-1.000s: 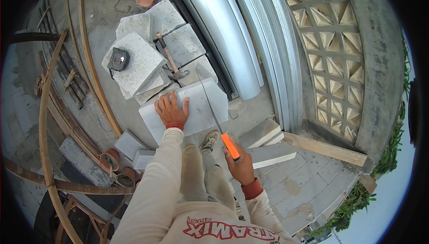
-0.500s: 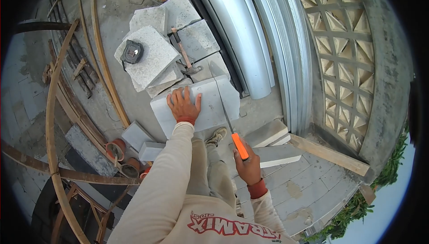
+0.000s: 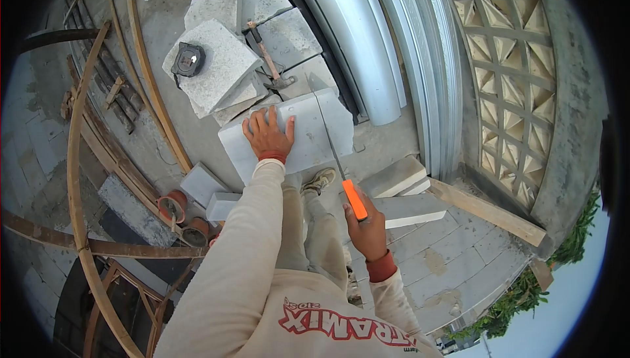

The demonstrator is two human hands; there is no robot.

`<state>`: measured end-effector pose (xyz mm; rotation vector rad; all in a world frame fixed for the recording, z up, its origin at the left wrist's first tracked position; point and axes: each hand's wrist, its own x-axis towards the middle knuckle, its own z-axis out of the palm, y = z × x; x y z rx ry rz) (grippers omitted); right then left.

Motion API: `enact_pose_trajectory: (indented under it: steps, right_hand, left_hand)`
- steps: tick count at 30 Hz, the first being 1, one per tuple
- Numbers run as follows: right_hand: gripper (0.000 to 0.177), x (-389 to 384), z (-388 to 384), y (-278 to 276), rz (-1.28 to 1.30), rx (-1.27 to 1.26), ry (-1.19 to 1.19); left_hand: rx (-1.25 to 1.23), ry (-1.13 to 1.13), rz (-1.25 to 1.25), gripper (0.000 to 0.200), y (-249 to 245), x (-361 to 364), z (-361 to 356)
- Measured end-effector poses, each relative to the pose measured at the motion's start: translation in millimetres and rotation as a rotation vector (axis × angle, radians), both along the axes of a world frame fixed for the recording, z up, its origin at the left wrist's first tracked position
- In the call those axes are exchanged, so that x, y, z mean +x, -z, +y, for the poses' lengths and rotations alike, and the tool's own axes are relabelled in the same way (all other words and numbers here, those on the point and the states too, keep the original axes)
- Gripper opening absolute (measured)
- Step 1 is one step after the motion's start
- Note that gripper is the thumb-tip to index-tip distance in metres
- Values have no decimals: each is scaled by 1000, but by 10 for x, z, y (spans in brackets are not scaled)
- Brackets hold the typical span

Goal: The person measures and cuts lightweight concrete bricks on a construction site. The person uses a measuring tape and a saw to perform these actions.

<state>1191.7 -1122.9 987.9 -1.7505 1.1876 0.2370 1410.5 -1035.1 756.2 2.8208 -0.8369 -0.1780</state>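
Note:
A pale lightweight concrete block (image 3: 298, 136) lies in front of me, and my left hand (image 3: 268, 135) rests flat on its top with the fingers spread. My right hand (image 3: 366, 230) is closed around the orange handle of a handsaw (image 3: 354, 200). The saw's thin blade runs away from me across the right part of the block, touching its top along a line. Beyond the block, a claw hammer (image 3: 266, 54) with a wooden handle lies on pale slabs. A black tape measure (image 3: 188, 59) sits on a rough slab (image 3: 213, 72) to the left of the hammer.
Long silver metal sheets (image 3: 357, 36) stand to the right, beside a patterned breeze-block wall (image 3: 512, 82). Cut blocks (image 3: 410, 208) and a wooden plank (image 3: 489, 212) lie at right. Timber strips (image 3: 154, 76), clay-coloured pots (image 3: 172, 206) and a curved wooden frame (image 3: 77, 161) are at left.
The right hand has pulled the saw slightly back, away from the block. My left hand stays on the block. The whole view has shifted a little.

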Motion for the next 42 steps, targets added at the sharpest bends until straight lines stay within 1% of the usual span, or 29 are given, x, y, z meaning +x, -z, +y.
enact_pose_trajectory:
  steps: [2, 3, 5, 8, 9, 10, 12, 13, 14, 15, 17, 19, 20, 21, 23, 24, 26, 28, 29, 31, 34, 35, 36, 39, 41, 42]
  right_hand:
    - [45, -149, 64, -294, 44, 18, 2]
    - [46, -225, 61, -553, 65, 47, 5]
    - [41, -463, 206, -1121, 81, 72, 27]
    - [41, -666, 281, -1381, 129, 100, 20]
    - [41, -664, 278, -1227, 86, 50, -4]
    - [41, -641, 251, -902, 35, -5, -30]
    - [42, -420, 100, -77, 13, 104, 77]
    - [43, -318, 47, 242, -37, 41, 37]
    - [45, -257, 16, 416, -92, -27, -1]
    - [45, -234, 19, 387, -72, 2, 19]
    - [46, -301, 93, 7, 10, 83, 57]
    - [47, -615, 260, -468, -49, -45, -8]
    - [48, -851, 386, -821, -1, -31, -30]
    - [49, -986, 396, -991, 34, -27, -67]
    - [49, -1008, 369, -1025, 33, -14, -79]
    - [49, -1000, 364, -1005, 28, -9, -79]
    - [48, -840, 252, -394, -30, -12, -39]
    - [48, -463, 82, 282, -66, 18, -2]
    - [48, -418, 122, 348, -83, -16, -8]
    - [48, -426, 190, 324, -88, -81, 1]
    - [51, -848, 321, -554, -31, -15, 6]
    - [48, -956, 390, -902, 21, 9, 8]
    - [45, -1002, 397, -1079, 66, 32, 3]
    - [46, -962, 373, -893, 25, -14, -57]
    - [45, -766, 286, -197, -45, -27, -12]
    - [48, -572, 215, 179, -16, 29, -1]
  left_hand:
    - [5, 11, 16, 59, -43, -76, 75]
    - [-7, 8, 1, 59, -10, -5, 5]
    - [-16, 17, 4, 58, -18, 18, -31]
    - [-6, 7, 14, 57, -30, -39, 35]
    - [-8, 8, 10, 57, -25, -42, 24]
    - [-15, 5, -3, 57, -5, 1, -13]
    - [-17, 1, 8, 57, -12, 7, -12]
    - [-22, -1, 9, 57, -28, -3, -21]
    - [-17, 0, -9, 57, -35, 2, -16]
    - [-18, 8, -29, 58, -12, 42, -14]
    - [13, 17, -16, 58, -60, -128, 95]
    - [19, 5, -39, 57, 11, -33, -6]
    - [-18, 13, -50, 57, 12, -31, -6]
    - [-17, 12, -38, 57, 1, -22, -11]
    - [-7, 9, -13, 58, -20, -37, 29]
    - [-10, 7, -22, 58, -14, -35, 20]
    - [-21, 5, -45, 57, 17, -32, -28]
    - [-21, 5, -41, 57, 7, -81, 24]
    - [-36, 8, -51, 57, 18, -35, -13]
    - [-21, 17, -60, 57, 14, -27, 2]
    - [-28, 21, -69, 58, 0, -15, -60]
    - [-21, 17, -66, 58, -17, -55, -16]
    - [-34, 16, -62, 57, -18, -73, -5]
    - [-51, 12, -64, 56, 4, -24, -10]
    - [-36, 12, -49, 56, 21, -43, -15]
    - [-22, 8, -40, 56, 10, -75, 14]
